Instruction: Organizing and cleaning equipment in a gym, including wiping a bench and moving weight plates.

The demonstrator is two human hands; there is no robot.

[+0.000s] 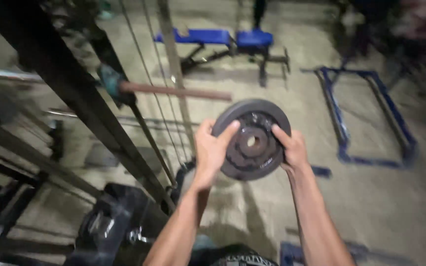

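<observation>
Plate: round dark grey cast-iron weight plate (pixel 251 139) with a centre hole and a raised ribbed hub, held up in the air in front of the person, face tilted toward the camera, well above the concrete floor (pixel 395 207).
Left hand: left hand (pixel 212 148) clamped on the plate's left edge, thumb laid across the front face near the rim, fingers (pixel 204 129) curled round behind; the hold looked firm, not pinched.
Right hand: right hand (pixel 292 148) on the right edge, thumb over the front face, the other fingers wrapped behind and mostly hidden.
Weight: judged heavy and dense for its size; both hands were on it, and a one-hand hold would likely strain the wrist.
Stiffness: rigid metal, no give at all; it would not bend, but it would hit hard if dropped.
Surface: looked matt and slightly rough, so grip should hold; the picture was blurred, so wear or grease could not be told.
Best hold: opposite edges, as shown, or fingers hooked through the centre hole.
Nearby: rusty brown horizontal bar (pixel 176 91) jutting from the dark steel rack frame (pixel 75 98), just left of and above the plate, not touching it.
Background: blue padded bench (pixel 213 37) and blue steel floor frame (pixel 371 118), well apart from the hands.
</observation>
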